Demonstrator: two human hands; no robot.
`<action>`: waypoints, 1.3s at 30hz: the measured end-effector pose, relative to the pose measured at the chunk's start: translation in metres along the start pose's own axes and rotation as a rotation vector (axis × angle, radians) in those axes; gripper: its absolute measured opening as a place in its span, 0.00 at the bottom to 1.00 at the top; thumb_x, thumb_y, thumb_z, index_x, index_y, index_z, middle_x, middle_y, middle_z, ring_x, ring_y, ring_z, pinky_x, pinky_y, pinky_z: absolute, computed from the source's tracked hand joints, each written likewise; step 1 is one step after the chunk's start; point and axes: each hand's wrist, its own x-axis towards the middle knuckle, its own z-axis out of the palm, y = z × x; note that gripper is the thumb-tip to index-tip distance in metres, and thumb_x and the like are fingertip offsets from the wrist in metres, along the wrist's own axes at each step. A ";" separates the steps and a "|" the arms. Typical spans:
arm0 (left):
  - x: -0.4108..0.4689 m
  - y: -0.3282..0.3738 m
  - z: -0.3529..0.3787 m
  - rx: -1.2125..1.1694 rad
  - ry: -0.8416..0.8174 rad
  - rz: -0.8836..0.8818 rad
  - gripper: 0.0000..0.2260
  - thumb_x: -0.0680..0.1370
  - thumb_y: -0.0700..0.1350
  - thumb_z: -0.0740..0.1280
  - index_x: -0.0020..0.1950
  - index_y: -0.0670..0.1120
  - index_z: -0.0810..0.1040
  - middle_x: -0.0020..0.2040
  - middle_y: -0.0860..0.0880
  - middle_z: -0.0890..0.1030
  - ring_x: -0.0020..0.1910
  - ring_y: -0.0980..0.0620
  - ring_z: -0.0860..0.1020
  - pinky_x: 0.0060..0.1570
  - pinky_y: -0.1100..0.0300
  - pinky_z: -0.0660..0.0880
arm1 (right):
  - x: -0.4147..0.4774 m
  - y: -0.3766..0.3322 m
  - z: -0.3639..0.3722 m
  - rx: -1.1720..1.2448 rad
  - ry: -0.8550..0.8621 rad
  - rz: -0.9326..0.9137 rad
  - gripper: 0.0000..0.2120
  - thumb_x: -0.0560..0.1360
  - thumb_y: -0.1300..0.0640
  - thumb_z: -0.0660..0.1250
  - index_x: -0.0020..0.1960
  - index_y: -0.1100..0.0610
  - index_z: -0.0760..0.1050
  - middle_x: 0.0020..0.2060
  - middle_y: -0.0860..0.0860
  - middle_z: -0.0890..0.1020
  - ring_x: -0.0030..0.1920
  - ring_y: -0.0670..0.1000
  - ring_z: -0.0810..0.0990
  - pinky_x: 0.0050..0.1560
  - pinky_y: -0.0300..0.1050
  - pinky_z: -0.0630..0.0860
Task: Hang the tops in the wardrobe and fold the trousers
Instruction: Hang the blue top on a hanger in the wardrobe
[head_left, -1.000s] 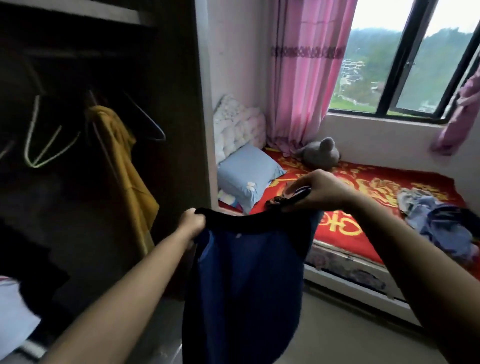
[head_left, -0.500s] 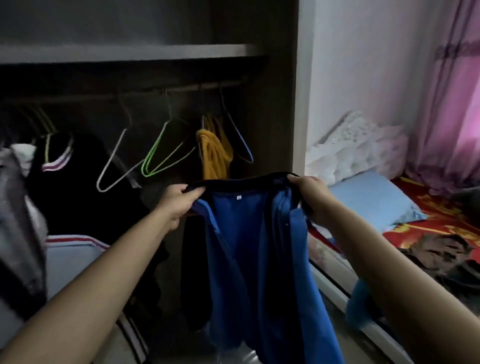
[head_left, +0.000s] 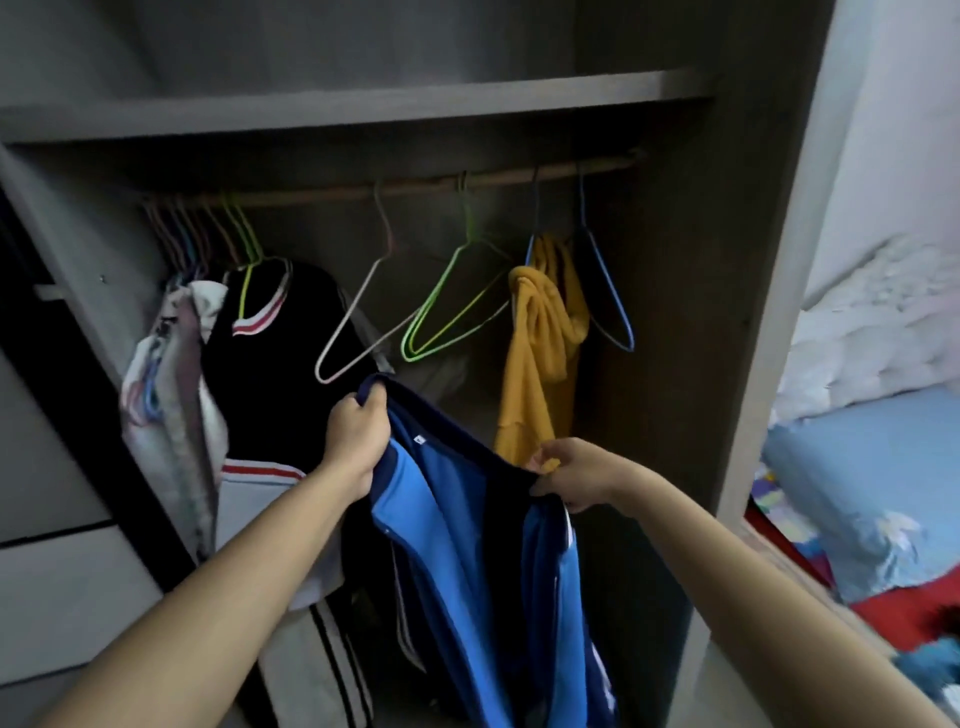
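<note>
Before the open wardrobe (head_left: 753, 312), the left hand (head_left: 358, 441) gripped and the right hand (head_left: 576, 475) pinched the collar of the blue top (head_left: 467, 545), just below a white hanger (head_left: 347, 319) that one hand likely needed freeing to fetch.

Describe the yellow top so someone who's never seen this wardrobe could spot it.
Look inside the wardrobe, along the wooden rail. Towards its right end, between a bare green hanger and a bare blue hanger, hangs the yellow top, the only yellow garment.

Arms extended forward; left hand (head_left: 358, 441) clenched, right hand (head_left: 576, 475) pinching.
</note>
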 end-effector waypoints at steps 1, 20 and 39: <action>0.007 -0.003 0.001 -0.039 -0.019 -0.013 0.16 0.80 0.55 0.60 0.48 0.43 0.78 0.42 0.46 0.82 0.43 0.46 0.81 0.42 0.53 0.75 | 0.009 -0.005 0.004 -0.047 -0.035 0.021 0.20 0.78 0.58 0.67 0.68 0.50 0.70 0.58 0.53 0.77 0.56 0.53 0.80 0.53 0.47 0.81; 0.137 -0.042 -0.004 -0.164 -0.340 -0.067 0.08 0.82 0.44 0.59 0.46 0.44 0.75 0.37 0.44 0.78 0.35 0.47 0.77 0.33 0.59 0.71 | 0.195 -0.166 0.007 0.200 0.695 -0.226 0.19 0.80 0.48 0.64 0.64 0.58 0.73 0.48 0.54 0.84 0.47 0.54 0.85 0.50 0.56 0.83; 0.102 -0.028 0.027 -0.059 -0.319 0.016 0.08 0.80 0.44 0.62 0.47 0.42 0.78 0.41 0.43 0.81 0.39 0.48 0.79 0.35 0.58 0.72 | 0.104 -0.104 -0.034 0.350 0.992 -0.389 0.12 0.82 0.47 0.59 0.57 0.51 0.79 0.47 0.49 0.82 0.49 0.49 0.79 0.50 0.47 0.75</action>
